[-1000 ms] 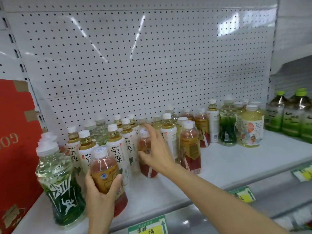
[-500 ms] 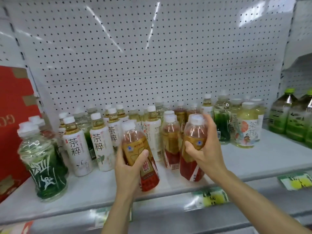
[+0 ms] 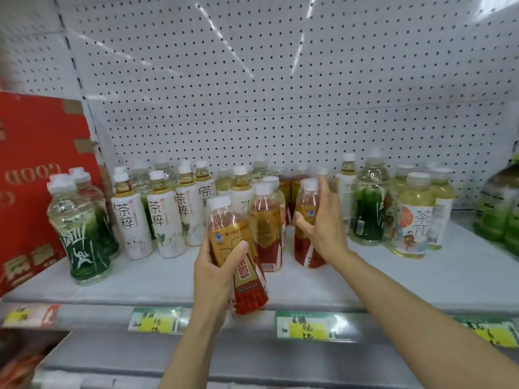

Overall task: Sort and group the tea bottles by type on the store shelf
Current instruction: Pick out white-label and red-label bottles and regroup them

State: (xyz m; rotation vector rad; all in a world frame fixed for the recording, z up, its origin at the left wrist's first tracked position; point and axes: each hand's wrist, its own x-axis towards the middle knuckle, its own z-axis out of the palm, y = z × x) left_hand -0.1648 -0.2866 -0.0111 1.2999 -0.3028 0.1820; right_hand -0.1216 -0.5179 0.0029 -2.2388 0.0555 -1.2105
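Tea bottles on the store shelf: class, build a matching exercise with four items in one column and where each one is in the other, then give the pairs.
Things
1. red-gold bottle
2. second red-gold bottle
3. green bottle with white figure
4. red carton

Places
A. far left, beside the shelf's bottles
B. gripped in the left hand, tilted
C. standing on the shelf, under the right hand
D. left end of the shelf

Pairs: 1-B, 2-C, 3-D, 4-A

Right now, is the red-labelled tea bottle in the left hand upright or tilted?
Tilted: the red-labelled tea bottle leans cap-left in the left hand, base off the shelf.

green bottles cut off at right edge; price tags blurred, unreadable; rear bottles hidden.
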